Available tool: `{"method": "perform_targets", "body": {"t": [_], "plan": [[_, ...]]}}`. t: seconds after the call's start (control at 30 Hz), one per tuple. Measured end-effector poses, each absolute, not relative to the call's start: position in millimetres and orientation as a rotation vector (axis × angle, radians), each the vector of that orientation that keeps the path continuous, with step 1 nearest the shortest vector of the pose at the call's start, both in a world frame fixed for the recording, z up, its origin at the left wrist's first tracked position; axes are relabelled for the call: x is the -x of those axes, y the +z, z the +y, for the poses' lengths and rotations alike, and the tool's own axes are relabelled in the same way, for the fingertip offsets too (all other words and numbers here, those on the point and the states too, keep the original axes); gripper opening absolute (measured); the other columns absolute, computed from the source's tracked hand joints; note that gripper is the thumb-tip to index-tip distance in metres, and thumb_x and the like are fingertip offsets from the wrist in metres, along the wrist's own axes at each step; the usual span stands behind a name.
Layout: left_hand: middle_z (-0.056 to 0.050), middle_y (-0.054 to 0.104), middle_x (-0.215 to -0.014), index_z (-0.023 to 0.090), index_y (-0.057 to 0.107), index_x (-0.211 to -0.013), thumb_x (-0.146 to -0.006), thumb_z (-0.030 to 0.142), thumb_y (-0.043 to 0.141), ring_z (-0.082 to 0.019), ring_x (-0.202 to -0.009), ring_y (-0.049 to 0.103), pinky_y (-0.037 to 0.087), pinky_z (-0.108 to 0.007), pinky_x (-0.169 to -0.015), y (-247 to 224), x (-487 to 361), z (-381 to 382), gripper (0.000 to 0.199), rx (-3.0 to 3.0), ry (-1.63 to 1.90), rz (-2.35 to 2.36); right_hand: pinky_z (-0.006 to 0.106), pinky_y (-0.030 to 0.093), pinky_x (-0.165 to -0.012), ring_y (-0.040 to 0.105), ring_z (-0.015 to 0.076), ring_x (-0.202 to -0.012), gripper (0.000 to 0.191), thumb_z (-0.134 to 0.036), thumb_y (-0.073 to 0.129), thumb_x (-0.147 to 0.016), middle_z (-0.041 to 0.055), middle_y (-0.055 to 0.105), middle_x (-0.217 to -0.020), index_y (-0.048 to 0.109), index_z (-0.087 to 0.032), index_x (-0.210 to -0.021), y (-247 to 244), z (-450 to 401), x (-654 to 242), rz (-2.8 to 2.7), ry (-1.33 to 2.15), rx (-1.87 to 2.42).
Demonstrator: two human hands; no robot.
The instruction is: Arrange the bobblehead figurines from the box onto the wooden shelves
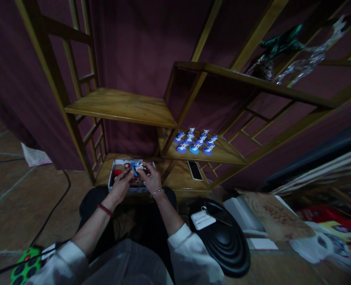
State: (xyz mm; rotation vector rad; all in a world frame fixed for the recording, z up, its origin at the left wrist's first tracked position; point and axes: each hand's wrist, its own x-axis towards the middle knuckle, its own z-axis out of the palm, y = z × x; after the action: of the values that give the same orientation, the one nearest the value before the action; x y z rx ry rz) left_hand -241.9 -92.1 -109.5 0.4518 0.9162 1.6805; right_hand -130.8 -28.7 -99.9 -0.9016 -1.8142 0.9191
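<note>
Both my hands meet over a shallow open box (111, 175) on the lowest shelf board. My right hand (152, 179) pinches a small figurine (137, 166) with a blue base and a pale body. From the other side, the fingers of my left hand (122, 185) close on the figurine's blue base. Inside the box lie several other small figurines in red and dark colours, partly hidden by my hands. Up on a shelf to the right, several purple-and-white figurines (190, 137) stand upright in rows, one with a lighter blue base.
A phone (195, 170) lies on the bottom board (177, 178). Wooden uprights and a bare middle shelf (122, 106) surround my hands. On the floor at right sit a black ridged base (227, 241) with a white case (203, 219) on it, and bags. A cable runs along the left.
</note>
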Motion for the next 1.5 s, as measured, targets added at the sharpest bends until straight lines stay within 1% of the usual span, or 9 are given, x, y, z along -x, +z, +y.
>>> {"method": "perform_targets", "body": {"t": [0.1,0.23,0.33,0.5,0.63,0.73,1.1,1.27,1.5], "plan": [[0.0,0.061,-0.063,0.013,0.064,-0.08,-0.061,0.035,0.074,-0.011,-0.058,0.057,0.043,-0.025,-0.058,-107,242,-93,0.031,-0.478,1.664,0.908,0.027,0.05,-0.075,0.062,0.0164,-0.083,0.03,-0.037,0.06,-0.074,0.0008,0.067,-0.095,0.063,-0.025,-0.102,-98,-30,132,-1.796,0.954,0.906],[0.0,0.059,-0.059,0.013,0.062,-0.071,-0.061,0.041,0.072,-0.012,-0.056,0.056,0.043,-0.025,-0.056,-103,243,-95,0.032,-0.476,1.633,0.918,0.025,0.052,-0.068,0.063,0.015,-0.074,0.03,-0.035,0.06,-0.074,0.0002,0.068,-0.09,0.064,-0.025,-0.102,-95,-32,133,-1.747,1.069,0.895],[-0.003,0.062,-0.063,0.012,0.062,-0.073,-0.062,0.043,0.07,-0.014,-0.057,0.058,0.043,-0.026,-0.055,-101,243,-96,0.033,-0.461,1.606,0.913,0.025,0.052,-0.065,0.063,0.0145,-0.07,0.032,-0.034,0.059,-0.074,0.0,0.068,-0.089,0.063,-0.024,-0.104,-98,-31,134,-1.716,1.137,0.893],[-0.005,0.066,-0.07,0.012,0.063,-0.079,-0.068,0.038,0.065,-0.015,-0.062,0.06,0.043,-0.026,-0.058,-101,245,-97,0.028,-0.428,1.598,0.888,0.028,0.053,-0.071,0.063,0.0161,-0.079,0.032,-0.034,0.059,-0.074,-0.0007,0.068,-0.09,0.063,-0.025,-0.104,-105,-26,135,-1.666,1.221,0.875],[-0.006,0.066,-0.07,0.012,0.062,-0.079,-0.071,0.035,0.062,-0.015,-0.063,0.06,0.044,-0.026,-0.059,-102,245,-97,0.024,-0.401,1.596,0.863,0.027,0.054,-0.064,0.064,0.0163,-0.075,0.032,-0.035,0.059,-0.073,-0.0008,0.068,-0.087,0.063,-0.025,-0.103,-105,-27,135,-1.605,1.295,0.882],[-0.005,0.065,-0.068,0.012,0.062,-0.077,-0.072,0.033,0.06,-0.015,-0.062,0.06,0.044,-0.027,-0.059,-102,245,-97,0.022,-0.387,1.598,0.876,0.027,0.054,-0.064,0.064,0.0166,-0.076,0.031,-0.035,0.059,-0.072,-0.0009,0.068,-0.086,0.063,-0.024,-0.102,-103,-28,136,-1.593,1.299,0.904],[-0.005,0.065,-0.07,0.013,0.061,-0.079,-0.072,0.033,0.06,-0.016,-0.064,0.06,0.044,-0.027,-0.06,-103,247,-96,0.022,-0.39,1.601,0.861,0.027,0.052,-0.069,0.063,0.0155,-0.078,0.036,-0.037,0.061,-0.07,0.001,0.068,-0.089,0.061,-0.023,-0.103,-99,-30,135,-1.555,1.276,0.908],[-0.005,0.066,-0.072,0.013,0.061,-0.081,-0.072,0.032,0.059,-0.015,-0.064,0.06,0.044,-0.027,-0.061,-103,246,-97,0.02,-0.378,1.599,0.848,0.027,0.052,-0.068,0.063,0.0157,-0.077,0.036,-0.037,0.061,-0.07,0.0011,0.068,-0.088,0.062,-0.022,-0.102,-96,-31,135,-1.561,1.279,0.917],[-0.005,0.066,-0.071,0.014,0.062,-0.081,-0.072,0.037,0.06,-0.015,-0.064,0.061,0.044,-0.027,-0.06,-103,246,-96,0.025,-0.397,1.594,0.873,0.027,0.052,-0.069,0.063,0.0156,-0.077,0.032,-0.036,0.061,-0.07,0.0004,0.069,-0.087,0.062,-0.022,-0.098,-100,-29,136,-1.542,1.255,0.875]]}}
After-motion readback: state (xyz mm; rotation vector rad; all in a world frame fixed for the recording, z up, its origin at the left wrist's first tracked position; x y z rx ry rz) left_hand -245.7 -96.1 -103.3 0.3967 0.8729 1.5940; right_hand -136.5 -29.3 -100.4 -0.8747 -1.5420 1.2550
